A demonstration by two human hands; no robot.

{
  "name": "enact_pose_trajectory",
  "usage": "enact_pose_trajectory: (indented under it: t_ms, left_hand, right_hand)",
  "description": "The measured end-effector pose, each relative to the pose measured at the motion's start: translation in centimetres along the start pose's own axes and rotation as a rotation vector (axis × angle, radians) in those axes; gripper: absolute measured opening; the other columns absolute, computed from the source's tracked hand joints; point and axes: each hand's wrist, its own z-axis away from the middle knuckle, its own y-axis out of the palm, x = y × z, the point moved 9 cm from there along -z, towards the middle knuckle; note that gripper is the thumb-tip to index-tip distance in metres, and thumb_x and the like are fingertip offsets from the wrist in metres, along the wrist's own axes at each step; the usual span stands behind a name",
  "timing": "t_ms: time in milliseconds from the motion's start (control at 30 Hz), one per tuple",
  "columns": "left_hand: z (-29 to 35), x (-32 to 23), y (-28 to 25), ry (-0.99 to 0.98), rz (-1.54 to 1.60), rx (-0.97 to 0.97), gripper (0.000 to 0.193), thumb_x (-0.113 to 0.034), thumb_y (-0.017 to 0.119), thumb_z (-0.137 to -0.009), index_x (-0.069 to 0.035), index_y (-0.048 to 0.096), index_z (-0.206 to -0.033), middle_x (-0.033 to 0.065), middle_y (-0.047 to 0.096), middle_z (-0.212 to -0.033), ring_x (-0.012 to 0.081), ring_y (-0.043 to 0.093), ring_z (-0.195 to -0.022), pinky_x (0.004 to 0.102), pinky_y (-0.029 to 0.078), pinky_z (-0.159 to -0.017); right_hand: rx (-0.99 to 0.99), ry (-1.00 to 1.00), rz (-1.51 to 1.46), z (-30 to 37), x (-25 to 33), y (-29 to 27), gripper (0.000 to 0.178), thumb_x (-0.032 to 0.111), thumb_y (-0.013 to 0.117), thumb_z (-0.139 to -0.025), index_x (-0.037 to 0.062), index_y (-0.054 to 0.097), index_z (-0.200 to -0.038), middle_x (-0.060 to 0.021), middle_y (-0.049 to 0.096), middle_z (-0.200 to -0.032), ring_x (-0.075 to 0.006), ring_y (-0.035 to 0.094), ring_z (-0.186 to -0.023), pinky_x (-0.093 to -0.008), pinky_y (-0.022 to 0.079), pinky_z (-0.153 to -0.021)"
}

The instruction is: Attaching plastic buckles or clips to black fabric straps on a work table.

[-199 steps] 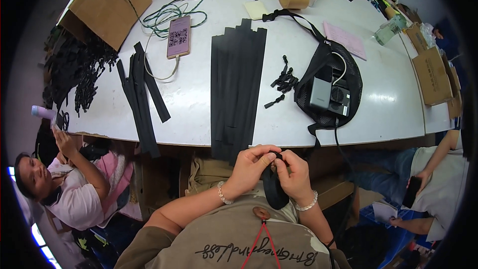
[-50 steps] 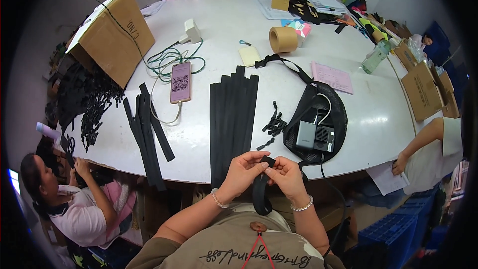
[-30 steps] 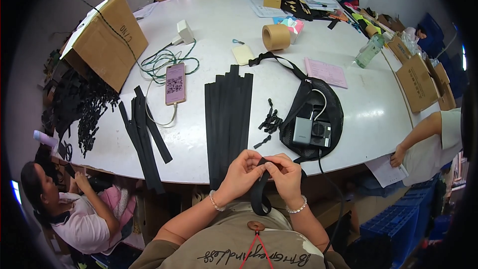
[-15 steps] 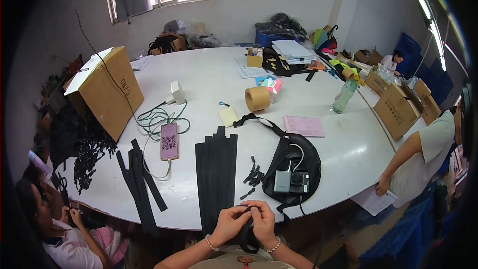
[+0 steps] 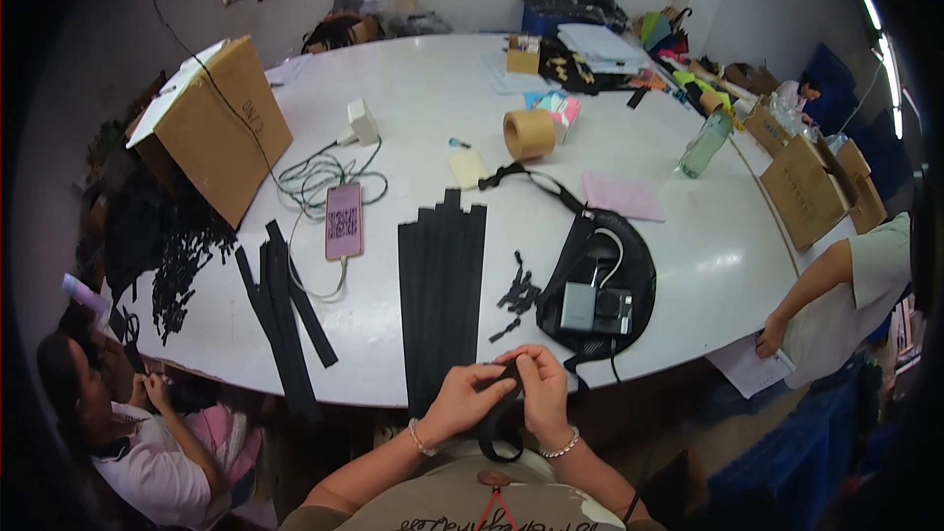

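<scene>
**Both the left hand (image 5: 465, 401) and the right hand (image 5: 544, 388) pinch one black strip (image 5: 498, 420)**

A smooth, glossy white table (image 5: 708, 251) with a curved near edge fills most of the view. On its left stands a tilted-looking brown cardboard box (image 5: 228, 138), flat-sided and matte. Straight ahead of the person lies a row of flat black strips (image 5: 441, 295), side by side, their far ends stepped. Right of it sits a rounded black mesh bag (image 5: 637, 244) holding a boxy grey device (image 5: 578, 307).

The hands meet at the table's near edge, fingers bent and nearly closed, each with thumb and fingertips drawn narrow on the strip. They are close together, the strip's upper part between them. Soft-looking and flat, it hangs below them in a loose loop before the person's body.

Beyond the loose strips (image 5: 278, 295) lies a slim phone (image 5: 343, 221), cable attached. Smallest are the knobbly black pieces (image 5: 519, 292) scattered between row and bag.
</scene>
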Motion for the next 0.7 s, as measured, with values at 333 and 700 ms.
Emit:
enact_pose_trajectory:
  t_ms: [333,700]
  left_hand:
    - [-0.1,0.2,0.0,-0.084,0.257,-0.024,0.013,-0.004,0.067,-0.083,0.001,0.066,-0.095,0.0007,0.065,-0.081,0.0037,0.056,-0.071,0.0180,0.046,-0.063]
    - [0.6,-2.4,-0.5,-0.004,0.151,-0.176,0.007,-0.002,0.067,-0.082,0.002,0.068,-0.087,-0.0007,0.062,-0.073,0.0026,0.054,-0.066,0.0175,0.043,-0.057]
  right_hand:
    - [-0.063,-0.154,0.111,0.3,3.3,-1.2,0.013,0.000,0.056,-0.088,-0.0041,0.064,-0.097,-0.0042,0.057,-0.092,-0.0095,0.056,-0.078,-0.0209,0.044,-0.072]
    - [-0.021,-0.075,0.025,0.9,2.5,-0.9,0.018,-0.002,0.055,-0.088,-0.0061,0.063,-0.103,-0.0061,0.060,-0.093,-0.0104,0.055,-0.080,-0.0215,0.044,-0.075]
